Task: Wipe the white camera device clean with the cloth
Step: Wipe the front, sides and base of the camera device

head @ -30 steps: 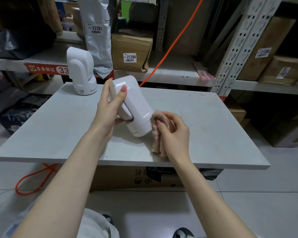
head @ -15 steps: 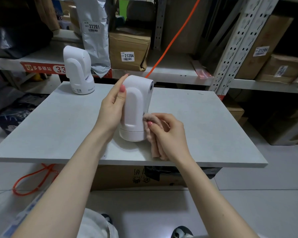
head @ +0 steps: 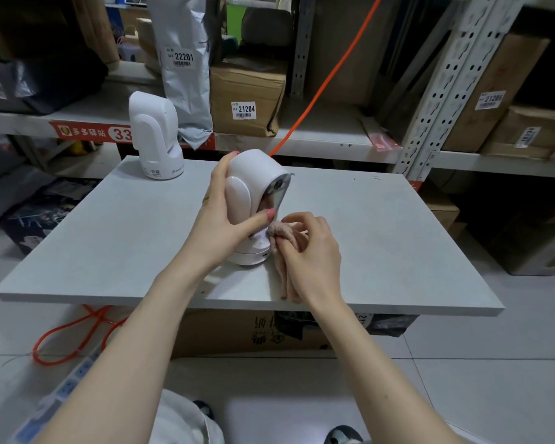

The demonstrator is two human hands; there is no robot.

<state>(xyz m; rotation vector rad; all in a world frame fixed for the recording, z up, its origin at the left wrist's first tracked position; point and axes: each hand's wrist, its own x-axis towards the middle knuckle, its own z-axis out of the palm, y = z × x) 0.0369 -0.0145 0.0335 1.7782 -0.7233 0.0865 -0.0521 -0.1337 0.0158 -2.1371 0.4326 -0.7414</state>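
1. Since half a second ago, the white camera device (head: pixel 249 200) has been turned so its lens face points right, and the cloth (head: pixel 282 248) has dropped toward its base.
2. On the grey table (head: pixel 109 232), the left hand (head: pixel 220 225) is clamped round the device's body, steadying it upright.
3. Just right, the right hand (head: pixel 308 248) pinches the pink cloth against the lower neck.
4. Wiping looks midway; I judge the lens face and far side remain.
5. Shelf behind: the cardboard box (head: pixel 247 97) is closed, contents unseen.
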